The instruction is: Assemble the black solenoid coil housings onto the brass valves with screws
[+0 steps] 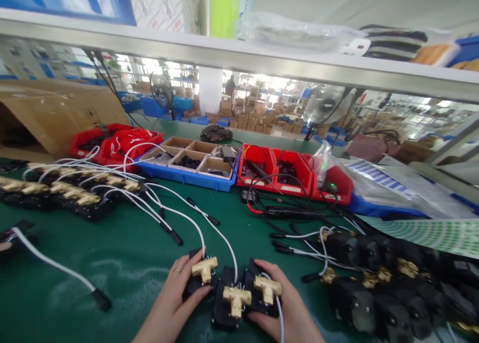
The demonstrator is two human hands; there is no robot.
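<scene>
My left hand [178, 289] is wrapped round a black valve unit with a brass tee fitting [204, 270] on top and a white cable. On the right, my right hand [279, 295] grips a similar valve unit [266, 289], its white cable hanging toward me. Between them a third valve unit [232, 297] sits on the green mat, brass tee facing up, apart from the left one and close against the right one. The undersides of the held units and some fingertips are hidden.
Rows of valve units [77, 192] with white cables lie at left, and more black units [352, 300] at right. A blue tray [187, 177] of small parts and red bins [292, 183] stand behind. A black screwdriver-like tool [295, 213] lies before the bins; a shelf [239, 48] spans overhead.
</scene>
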